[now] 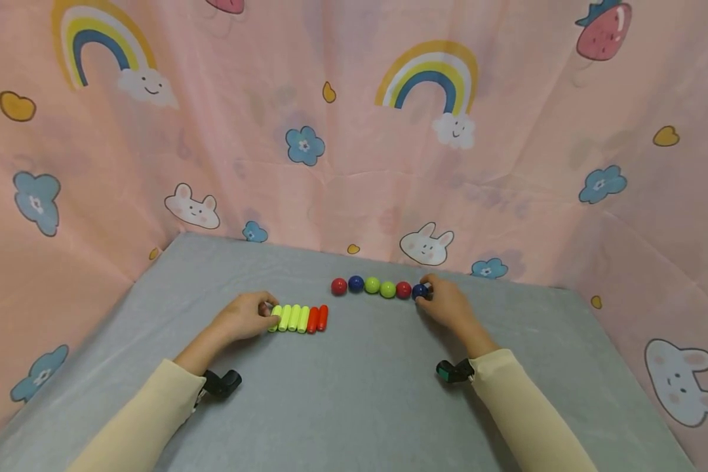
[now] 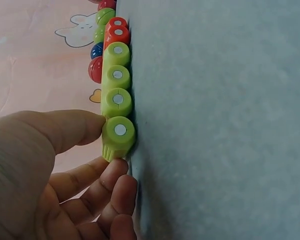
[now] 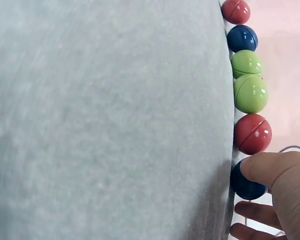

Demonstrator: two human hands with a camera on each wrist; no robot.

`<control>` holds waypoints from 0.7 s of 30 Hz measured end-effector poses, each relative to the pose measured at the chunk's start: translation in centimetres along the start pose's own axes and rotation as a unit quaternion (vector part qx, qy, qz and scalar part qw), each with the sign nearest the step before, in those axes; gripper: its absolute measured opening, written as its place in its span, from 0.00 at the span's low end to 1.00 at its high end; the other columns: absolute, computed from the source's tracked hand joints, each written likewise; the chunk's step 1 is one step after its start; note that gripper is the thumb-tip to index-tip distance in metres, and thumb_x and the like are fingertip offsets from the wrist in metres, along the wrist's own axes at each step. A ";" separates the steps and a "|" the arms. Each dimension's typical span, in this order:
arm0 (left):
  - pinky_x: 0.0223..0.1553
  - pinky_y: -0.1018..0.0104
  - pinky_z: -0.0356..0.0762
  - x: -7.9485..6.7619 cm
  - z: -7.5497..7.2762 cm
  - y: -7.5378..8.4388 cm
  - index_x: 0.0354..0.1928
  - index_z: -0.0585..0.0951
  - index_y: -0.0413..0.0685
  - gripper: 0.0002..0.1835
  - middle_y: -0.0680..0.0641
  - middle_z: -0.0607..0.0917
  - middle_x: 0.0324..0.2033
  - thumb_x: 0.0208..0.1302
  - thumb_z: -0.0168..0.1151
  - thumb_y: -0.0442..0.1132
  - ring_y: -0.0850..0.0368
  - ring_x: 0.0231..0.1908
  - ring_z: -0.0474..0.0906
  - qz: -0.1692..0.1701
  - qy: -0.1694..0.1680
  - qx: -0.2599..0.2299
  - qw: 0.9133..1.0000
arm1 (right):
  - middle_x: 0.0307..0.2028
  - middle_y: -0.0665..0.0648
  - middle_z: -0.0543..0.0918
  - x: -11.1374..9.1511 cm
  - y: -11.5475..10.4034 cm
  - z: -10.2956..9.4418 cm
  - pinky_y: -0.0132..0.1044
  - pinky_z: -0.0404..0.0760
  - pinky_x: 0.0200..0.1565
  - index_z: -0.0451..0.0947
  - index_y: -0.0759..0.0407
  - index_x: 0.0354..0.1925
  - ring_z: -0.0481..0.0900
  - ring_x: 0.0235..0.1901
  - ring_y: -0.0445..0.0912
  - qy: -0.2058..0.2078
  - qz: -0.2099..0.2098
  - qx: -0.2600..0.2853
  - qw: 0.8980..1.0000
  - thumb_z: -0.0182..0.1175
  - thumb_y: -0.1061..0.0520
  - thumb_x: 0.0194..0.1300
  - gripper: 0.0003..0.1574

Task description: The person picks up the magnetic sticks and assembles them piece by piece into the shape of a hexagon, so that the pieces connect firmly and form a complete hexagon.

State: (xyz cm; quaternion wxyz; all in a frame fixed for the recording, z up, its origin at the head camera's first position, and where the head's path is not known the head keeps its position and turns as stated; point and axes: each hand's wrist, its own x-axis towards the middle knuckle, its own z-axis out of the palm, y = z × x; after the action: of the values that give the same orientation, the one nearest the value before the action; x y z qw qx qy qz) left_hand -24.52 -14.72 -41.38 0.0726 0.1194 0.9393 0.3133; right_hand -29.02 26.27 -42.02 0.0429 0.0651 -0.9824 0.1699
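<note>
My left hand (image 1: 244,317) pinches the leftmost yellow-green rod (image 2: 119,134) between thumb and fingers. This rod stands at the end of a side-by-side row with other yellow-green rods (image 1: 295,317) and two red rods (image 1: 318,318); round silvery discs show in their ends in the left wrist view. Farther right, my right hand (image 1: 446,303) has thumb and fingertips around a dark blue ball (image 3: 248,184), the last in a line of glossy balls. Beside it sits a red ball (image 1: 404,290), then two green balls (image 1: 380,287), another blue ball (image 1: 356,284) and another red ball (image 1: 339,286).
A grey cloth (image 1: 342,406) covers the table under both rows. Behind and at the sides hangs a pink curtain (image 1: 354,196) printed with rainbows, rabbits and flowers. Black wrist devices (image 1: 221,384) sit by both cream sleeves (image 1: 522,406).
</note>
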 end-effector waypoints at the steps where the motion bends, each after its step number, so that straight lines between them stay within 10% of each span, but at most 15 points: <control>1: 0.28 0.66 0.67 0.0 0.0 0.0 0.50 0.79 0.43 0.18 0.50 0.78 0.29 0.61 0.63 0.44 0.58 0.27 0.71 -0.004 0.000 -0.001 1.000 | 0.49 0.68 0.82 0.0 0.0 0.1 0.56 0.78 0.50 0.73 0.63 0.56 0.81 0.48 0.59 0.002 -0.001 0.002 1.000 0.63 0.52 0.62 0.27; 21: 0.37 0.61 0.76 -0.3 0.4 -0.3 0.50 0.79 0.46 0.14 0.42 0.82 0.43 0.61 0.59 0.35 0.49 0.42 0.78 0.011 0.048 -0.071 0.996 | 0.42 0.63 0.84 -2.7 -0.3 -0.4 0.50 0.81 0.43 0.75 0.62 0.52 0.82 0.42 0.55 -0.005 -0.029 0.063 0.998 0.64 0.52 0.60 0.24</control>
State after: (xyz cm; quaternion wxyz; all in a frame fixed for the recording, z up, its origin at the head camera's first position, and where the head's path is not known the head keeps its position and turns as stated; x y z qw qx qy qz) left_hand -24.20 -14.75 -41.87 0.0319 0.1088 0.9158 0.3852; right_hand -26.34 26.44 -41.87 0.0386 0.0967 -0.9677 0.2295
